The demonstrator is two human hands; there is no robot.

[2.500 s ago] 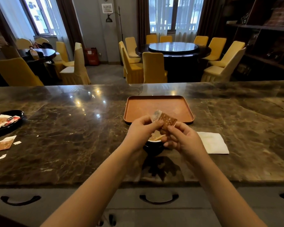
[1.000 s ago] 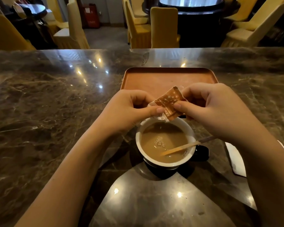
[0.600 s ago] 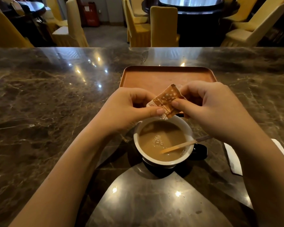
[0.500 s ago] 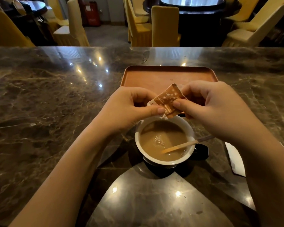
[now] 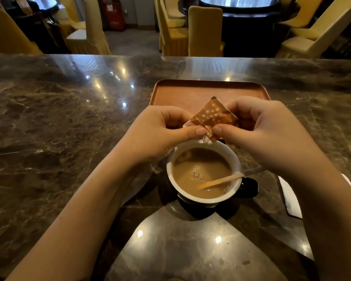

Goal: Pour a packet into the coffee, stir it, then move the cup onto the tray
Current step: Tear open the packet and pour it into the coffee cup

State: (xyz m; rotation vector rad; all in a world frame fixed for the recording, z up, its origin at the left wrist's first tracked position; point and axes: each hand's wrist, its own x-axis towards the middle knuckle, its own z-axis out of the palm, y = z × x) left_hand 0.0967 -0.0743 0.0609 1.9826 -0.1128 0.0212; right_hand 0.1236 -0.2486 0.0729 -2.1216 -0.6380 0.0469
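Between the thumbs of both hands sits a small brown packet (image 5: 212,118) with white stars on it. The left hand (image 5: 160,132) pinches its low left side, and the right hand (image 5: 270,132) pinches its low right side, so both hands are closed tight on the packet. The two thumb tips nearly touch at the bottom corner. The packet is tipped with that corner pointing down, so that what is inside can fall out there. I cannot tell if anything is falling right now. Just below the fingers is the cup (image 5: 204,173), white inside and dark outside, full of light brown coffee (image 5: 199,175). The packet hangs over the far edge of the cup, so nothing should land on the counter (image 5: 59,138). There are little bubbles in the middle of the coffee, so I think some has gone in. A wooden stick (image 5: 221,181) leans in the cup below the right thumb, with its end poking over the rim. It is ready for stirring, which I think comes next. Past the fingers, on the far side of the cup, lies the orange tray (image 5: 190,92). The cup is not on it yet. Under the right wrist, a white napkin (image 5: 290,197) lies flat on the counter, maybe for wiping spills.
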